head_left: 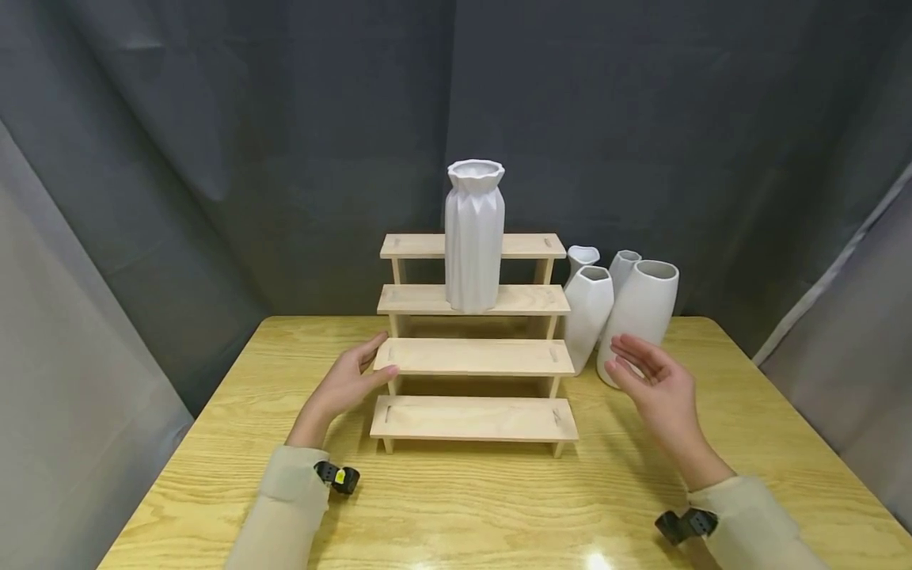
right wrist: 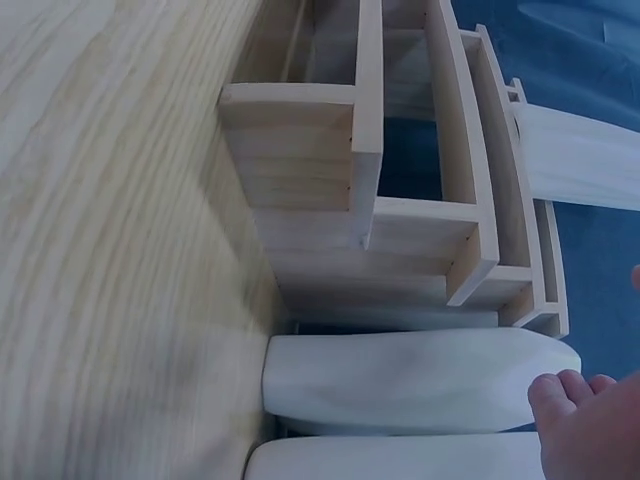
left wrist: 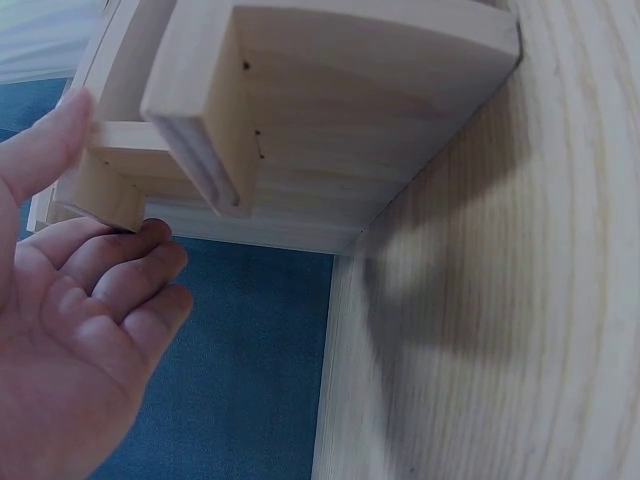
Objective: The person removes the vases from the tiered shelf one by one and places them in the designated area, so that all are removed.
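A four-step wooden display shelf (head_left: 473,358) stands on the table. A tall white fluted vase (head_left: 473,237) stands upright on its third step from the bottom. My left hand (head_left: 354,378) is open, and its straight fingers touch the left end of the second step; in the left wrist view the fingers (left wrist: 110,270) lie against the shelf's side (left wrist: 330,130). My right hand (head_left: 651,378) hovers open, palm toward the shelf, just in front of a large white vase (head_left: 644,305) and holds nothing. In the right wrist view its fingertips (right wrist: 580,420) are near a vase (right wrist: 420,375).
An angular white vase (head_left: 590,313) stands beside the shelf's right end, with two smaller white vases (head_left: 624,265) behind it. The wooden table (head_left: 499,491) is bare in front. A grey curtain hangs behind and at both sides.
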`<state>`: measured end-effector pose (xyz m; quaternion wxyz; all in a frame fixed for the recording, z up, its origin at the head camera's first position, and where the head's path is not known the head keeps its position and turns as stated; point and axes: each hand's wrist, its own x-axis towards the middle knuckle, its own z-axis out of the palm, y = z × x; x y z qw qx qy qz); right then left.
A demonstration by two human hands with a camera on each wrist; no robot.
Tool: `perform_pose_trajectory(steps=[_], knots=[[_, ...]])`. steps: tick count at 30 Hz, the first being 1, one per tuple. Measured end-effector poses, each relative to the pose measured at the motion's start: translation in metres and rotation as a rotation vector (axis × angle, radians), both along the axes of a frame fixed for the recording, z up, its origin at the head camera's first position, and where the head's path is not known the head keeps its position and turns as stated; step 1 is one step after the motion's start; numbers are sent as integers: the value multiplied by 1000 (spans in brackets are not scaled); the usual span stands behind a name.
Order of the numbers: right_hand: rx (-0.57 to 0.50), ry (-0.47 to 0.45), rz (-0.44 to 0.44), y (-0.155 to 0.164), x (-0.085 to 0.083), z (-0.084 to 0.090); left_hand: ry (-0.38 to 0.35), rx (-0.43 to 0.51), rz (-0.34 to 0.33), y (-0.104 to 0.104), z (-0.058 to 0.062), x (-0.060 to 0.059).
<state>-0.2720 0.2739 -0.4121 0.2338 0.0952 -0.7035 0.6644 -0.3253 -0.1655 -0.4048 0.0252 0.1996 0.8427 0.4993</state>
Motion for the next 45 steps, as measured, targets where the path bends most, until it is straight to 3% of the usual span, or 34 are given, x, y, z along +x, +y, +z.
perform_pose_trajectory(steps=[45], knots=[[-10, 2, 153, -64, -35, 34, 5, -19, 14, 1, 4, 3]])
